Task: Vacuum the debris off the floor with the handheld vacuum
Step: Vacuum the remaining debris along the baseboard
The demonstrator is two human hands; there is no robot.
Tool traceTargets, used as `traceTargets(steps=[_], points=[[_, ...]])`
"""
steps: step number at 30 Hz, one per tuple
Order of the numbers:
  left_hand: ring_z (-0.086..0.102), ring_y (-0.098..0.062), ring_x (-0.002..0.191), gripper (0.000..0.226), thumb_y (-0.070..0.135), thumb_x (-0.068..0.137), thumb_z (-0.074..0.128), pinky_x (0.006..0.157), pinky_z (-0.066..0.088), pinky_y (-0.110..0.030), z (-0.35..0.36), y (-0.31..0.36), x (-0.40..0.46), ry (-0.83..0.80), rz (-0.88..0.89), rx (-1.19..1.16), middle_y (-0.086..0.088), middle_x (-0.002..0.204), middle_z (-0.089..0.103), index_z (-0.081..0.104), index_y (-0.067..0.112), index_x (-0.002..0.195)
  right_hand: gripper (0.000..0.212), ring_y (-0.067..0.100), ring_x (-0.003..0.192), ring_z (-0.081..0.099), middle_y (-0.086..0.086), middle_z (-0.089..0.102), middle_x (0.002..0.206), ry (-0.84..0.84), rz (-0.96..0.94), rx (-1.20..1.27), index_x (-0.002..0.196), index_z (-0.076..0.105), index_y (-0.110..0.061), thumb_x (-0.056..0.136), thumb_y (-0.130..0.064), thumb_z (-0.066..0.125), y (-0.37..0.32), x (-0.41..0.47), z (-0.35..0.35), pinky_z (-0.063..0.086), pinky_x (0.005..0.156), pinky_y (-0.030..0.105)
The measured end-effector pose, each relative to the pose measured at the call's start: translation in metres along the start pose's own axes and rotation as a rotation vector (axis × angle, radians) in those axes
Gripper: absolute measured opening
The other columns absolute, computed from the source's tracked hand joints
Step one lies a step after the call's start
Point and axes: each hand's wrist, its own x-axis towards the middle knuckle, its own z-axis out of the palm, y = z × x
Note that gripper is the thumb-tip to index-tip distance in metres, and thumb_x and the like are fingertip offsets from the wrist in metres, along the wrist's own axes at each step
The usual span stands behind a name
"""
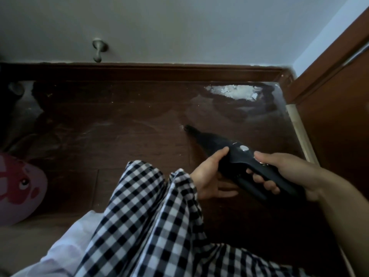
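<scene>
A black handheld vacuum (235, 154) lies at an angle over the dark wooden floor (119, 126), its narrow nozzle tip pointing up-left beside a small white speck. My right hand (283, 172) grips its handle, thumb on top near a silver button. My left hand (209, 174) holds the vacuum's body from the left side, thumb against it. A pile of white crumbly debris (233, 92) lies by the baseboard in the far right corner, well beyond the nozzle. Faint dusty smears cross the floor.
A brown baseboard (159, 71) runs under the grey wall, with a metal door stop (98, 49) on it. A brown door frame (329, 92) closes the right side. A pink cartoon cushion (18, 188) sits at left. My checkered trouser legs (151, 216) fill the foreground.
</scene>
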Motion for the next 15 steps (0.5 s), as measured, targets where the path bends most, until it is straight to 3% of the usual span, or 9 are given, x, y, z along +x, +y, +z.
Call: traceTargets(steps=[6,10,15], points=[[0.061,-0.026,0.1,0.056,0.063,0.088,0.045,0.073,0.049,-0.038,-0.009,0.003,0.0,0.085,0.022,-0.019,-0.009,0.11,0.063,0.059,0.019,0.12,0.04,0.008,0.036,0.043,0.005,0.053,0.057,-0.022,-0.032,0.034,0.091,0.056,-0.002,0.101,-0.036,0.038,-0.002,0.01,0.01,0.036,0.031,0.017],[0.061,-0.025,0.101,0.06,0.062,0.089,0.046,0.071,0.049,-0.038,-0.004,0.016,0.006,0.114,0.023,0.035,-0.009,0.112,0.063,0.057,0.016,0.127,0.041,0.009,0.036,0.044,0.005,0.053,0.056,0.028,-0.079,0.123,0.088,0.056,-0.002,0.102,-0.036,0.038,0.002,0.016,0.011,0.037,0.032,0.018],[0.06,-0.027,0.109,0.059,0.061,0.089,0.049,0.088,0.048,-0.042,0.0,0.045,0.027,0.176,0.08,0.1,-0.007,0.11,0.066,0.061,0.015,0.123,0.043,0.008,0.037,0.046,0.004,0.053,0.056,0.07,-0.125,0.269,0.086,0.055,-0.003,0.102,-0.038,0.036,-0.012,0.04,0.013,0.038,0.034,0.018]])
